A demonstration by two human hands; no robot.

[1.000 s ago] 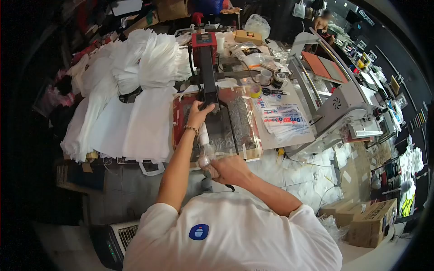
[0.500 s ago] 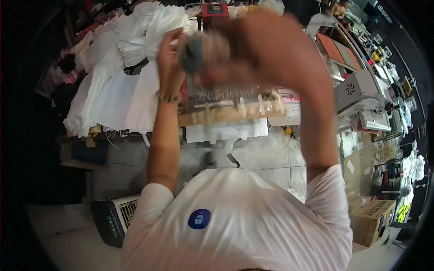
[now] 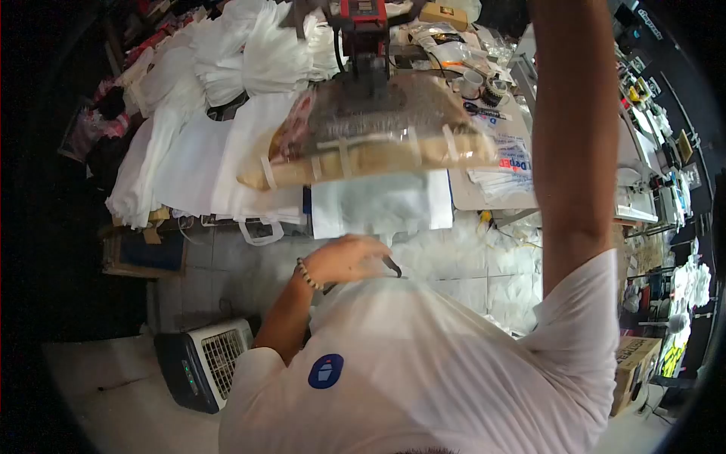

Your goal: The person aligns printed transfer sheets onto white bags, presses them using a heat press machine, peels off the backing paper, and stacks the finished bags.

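Observation:
My left hand (image 3: 349, 259), with a beaded bracelet at the wrist, hovers in front of my shirt. Its fingers look stretched out to the right, slightly blurred, and I see nothing in them. Just beyond it lies a white sheet (image 3: 378, 204) with a grey, shiny middle. Above that sheet hangs the wide, plastic-wrapped plate (image 3: 370, 151) of a press, its tan front edge held with strips of tape. A red control box (image 3: 363, 9) sits on top of the press. My right arm (image 3: 572, 136) reaches up past the top edge, so the right hand is hidden.
White fabric bags (image 3: 257, 53) are piled at the left. To the right are a white mug (image 3: 471, 83), a tape roll (image 3: 495, 92) and a printed plastic packet (image 3: 503, 170). An air cooler (image 3: 204, 367) stands on the floor, and a cardboard box (image 3: 635, 363) is at lower right.
My left hand has come down from the raised spot near a dark round thing to my shirt front. My right hand has moved up out of view. The dark round thing no longer shows.

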